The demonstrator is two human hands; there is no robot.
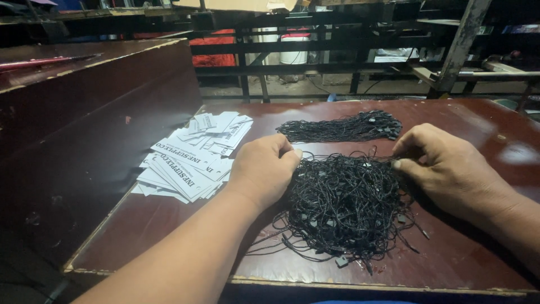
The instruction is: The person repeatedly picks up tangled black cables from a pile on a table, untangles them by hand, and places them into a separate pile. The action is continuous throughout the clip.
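resting on the tangled pile of black strings [344, 204] mid-table, the left hand [263, 169] curls closed at its left edge; the right hand [450, 166] pinches strands at its upper right. white tags [191, 157] lie left, a neater string bundle [343, 127] behind, bare dark red table [484, 247] toward the front edge.

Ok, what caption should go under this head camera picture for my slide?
Left hand and right hand pick at a tangled pile of black tag strings beside white printed paper tags on a dark red table.
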